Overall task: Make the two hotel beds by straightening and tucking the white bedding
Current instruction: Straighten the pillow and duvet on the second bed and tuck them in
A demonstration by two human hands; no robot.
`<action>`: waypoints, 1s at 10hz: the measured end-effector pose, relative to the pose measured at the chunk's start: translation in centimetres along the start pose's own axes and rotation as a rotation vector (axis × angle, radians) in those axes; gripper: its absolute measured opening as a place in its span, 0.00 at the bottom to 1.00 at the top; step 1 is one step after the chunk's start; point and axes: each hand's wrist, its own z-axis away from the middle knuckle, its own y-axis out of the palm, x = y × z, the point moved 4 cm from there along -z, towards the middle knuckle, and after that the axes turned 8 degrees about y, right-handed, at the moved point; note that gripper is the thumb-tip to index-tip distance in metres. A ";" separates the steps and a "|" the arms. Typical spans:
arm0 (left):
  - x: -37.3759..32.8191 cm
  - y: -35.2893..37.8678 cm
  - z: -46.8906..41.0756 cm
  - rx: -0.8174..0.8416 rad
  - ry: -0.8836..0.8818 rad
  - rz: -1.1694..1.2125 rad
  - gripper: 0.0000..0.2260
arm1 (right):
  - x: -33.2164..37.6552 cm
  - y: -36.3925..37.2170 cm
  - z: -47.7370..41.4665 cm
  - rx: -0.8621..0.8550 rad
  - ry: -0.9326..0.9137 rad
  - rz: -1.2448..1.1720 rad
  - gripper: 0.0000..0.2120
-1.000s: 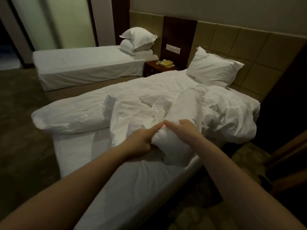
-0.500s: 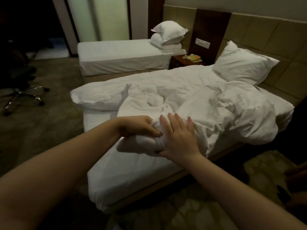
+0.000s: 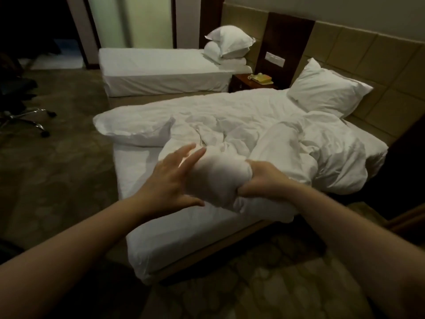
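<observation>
My right hand (image 3: 264, 180) clenches a bunched wad of the white duvet (image 3: 230, 116) crumpled across the near bed (image 3: 161, 226); my left hand (image 3: 170, 180), fingers spread, rests against it. Soft, light and bulky, it likely spreads best taken by a corner or hem.

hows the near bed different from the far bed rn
The near bed carries a crumpled, bunched duvet; the far bed is smooth and flat. The near bed's pillow leans on the headboard; the far bed's pillows are stacked. The right hand grips the near bed's duvet; the far bed is untouched. Both have white bedding.
</observation>
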 end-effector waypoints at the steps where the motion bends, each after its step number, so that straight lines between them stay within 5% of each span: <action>1: -1.8 1.4 0.0 -0.074 0.225 -0.385 0.50 | 0.5 -0.8 0.0 0.101 0.090 -0.218 0.12; 3: -4.8 2.3 -5.0 0.087 0.321 -0.489 0.56 | -0.6 -0.5 2.3 0.361 0.304 -0.533 0.19; 5: -7.9 5.1 -6.1 0.411 0.383 -0.251 0.50 | -3.3 1.2 6.3 0.563 0.576 -0.612 0.17; 6: -8.1 6.9 -4.6 0.591 0.273 -0.079 0.45 | -3.4 2.2 7.8 0.607 0.657 -0.555 0.06; 7: -7.6 8.0 -2.9 0.704 0.088 0.038 0.32 | -3.2 3.4 7.4 0.598 0.697 -0.455 0.09; 8: -5.7 9.8 -0.5 0.803 -0.189 0.212 0.22 | -1.9 4.3 6.4 0.330 0.562 -0.200 0.23; 9: -3.7 9.8 2.0 0.767 -0.453 0.642 0.15 | 2.2 6.2 8.8 0.153 -0.079 0.365 0.44; 10: -3.2 8.2 3.2 0.804 -0.431 0.850 0.11 | 2.7 9.7 10.1 0.011 -0.286 0.831 0.57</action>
